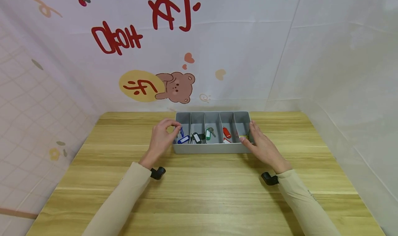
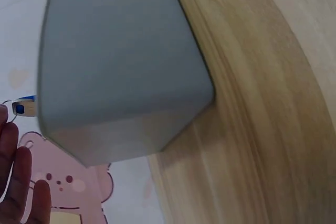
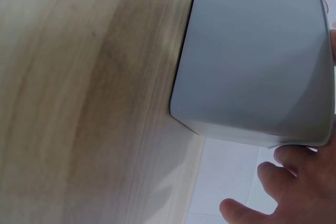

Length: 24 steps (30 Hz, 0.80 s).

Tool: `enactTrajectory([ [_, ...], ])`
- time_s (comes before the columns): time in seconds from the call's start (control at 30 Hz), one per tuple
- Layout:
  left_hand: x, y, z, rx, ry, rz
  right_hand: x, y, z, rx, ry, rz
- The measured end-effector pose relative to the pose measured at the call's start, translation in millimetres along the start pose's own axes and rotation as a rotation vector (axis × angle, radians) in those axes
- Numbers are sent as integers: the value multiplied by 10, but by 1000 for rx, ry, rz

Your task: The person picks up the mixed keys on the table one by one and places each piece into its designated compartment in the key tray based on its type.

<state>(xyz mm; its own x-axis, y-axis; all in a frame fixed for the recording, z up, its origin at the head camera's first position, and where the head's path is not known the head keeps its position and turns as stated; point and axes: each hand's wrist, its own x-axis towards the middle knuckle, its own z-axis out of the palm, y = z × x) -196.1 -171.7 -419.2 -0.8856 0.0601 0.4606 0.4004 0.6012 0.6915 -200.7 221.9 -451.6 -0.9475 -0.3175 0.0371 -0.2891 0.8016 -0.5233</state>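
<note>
A grey five-compartment tray [image 1: 205,148] lies on the wooden table. At its left end my left hand [image 1: 163,135] pinches the ring of a blue key tag [image 1: 182,131], which hangs over the leftmost compartment; the left wrist view shows this tag [image 2: 25,107] beyond the tray wall. Another blue key tag [image 1: 183,139] lies in that compartment. My right hand [image 1: 264,147] rests at the tray's right front corner, fingers extended along the side wall and thumb over the front rim. A yellow tag [image 1: 244,137] is partly hidden behind that thumb.
Inside other compartments lie a black key tag [image 1: 197,138], a green key tag [image 1: 208,134] with a key [image 1: 212,131], and red tags [image 1: 226,132]. Behind the table hangs a printed white cloth [image 1: 248,56]. Bare tabletop [image 1: 211,194] lies in front of the tray.
</note>
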Motion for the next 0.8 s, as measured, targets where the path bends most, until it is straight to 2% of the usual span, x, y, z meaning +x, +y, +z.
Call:
enactTrajectory([
  [0.1, 18, -54, 18, 42, -18, -11, -1, 0, 0, -3, 2, -1],
  [0.4, 44, -173, 61, 223, -67, 6, 4, 2, 11, -4, 5, -4],
  [0.6, 50, -237, 96, 287, -86, 8, 7, 3, 20, -8, 4, -2],
  [0.8, 53, -244, 106, 316, -140, -18, -4, 6, 8, -6, 9, -5],
])
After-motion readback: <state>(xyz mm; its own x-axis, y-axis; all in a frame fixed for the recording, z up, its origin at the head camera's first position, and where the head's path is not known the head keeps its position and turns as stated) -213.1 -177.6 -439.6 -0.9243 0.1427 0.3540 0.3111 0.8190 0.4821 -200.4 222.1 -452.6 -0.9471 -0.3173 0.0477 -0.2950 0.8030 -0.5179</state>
